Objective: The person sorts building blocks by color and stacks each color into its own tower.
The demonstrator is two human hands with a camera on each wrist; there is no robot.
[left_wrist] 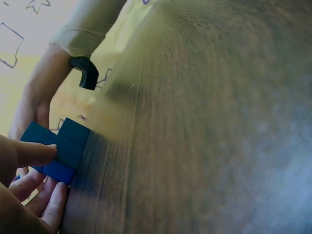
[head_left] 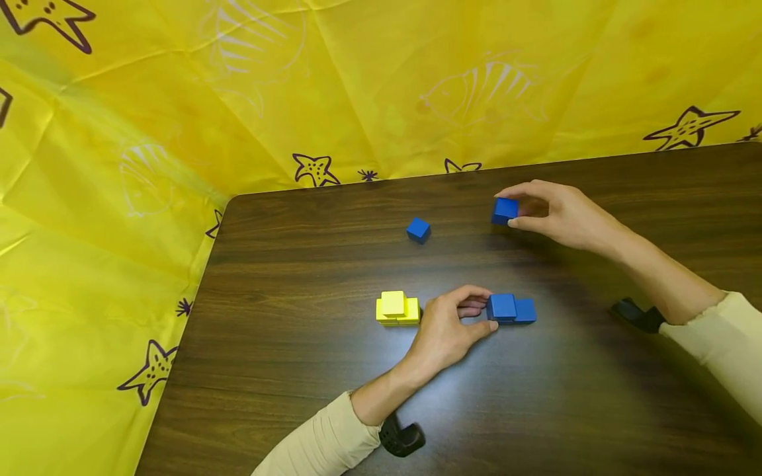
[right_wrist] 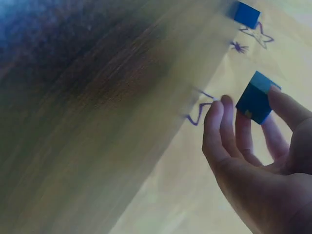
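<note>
My left hand (head_left: 443, 334) holds the left end of a small blue block stack (head_left: 502, 307), thumb on the near side and fingers behind. One block rises above the others, and a lower blue block (head_left: 526, 311) extends to the right. In the left wrist view the thumb presses against the blue blocks (left_wrist: 68, 148). Farther back, my right hand (head_left: 565, 215) pinches a blue cube (head_left: 505, 211) between thumb and fingertips. The right wrist view shows that cube (right_wrist: 256, 97) off the table. A loose blue cube (head_left: 419, 230) rests at the back, left of the right hand.
A yellow block stack (head_left: 393, 304) stands just left of my left hand, with one block on top. The dark wooden table (head_left: 286, 277) ends at a yellow patterned cloth (head_left: 369, 86) behind and on the left.
</note>
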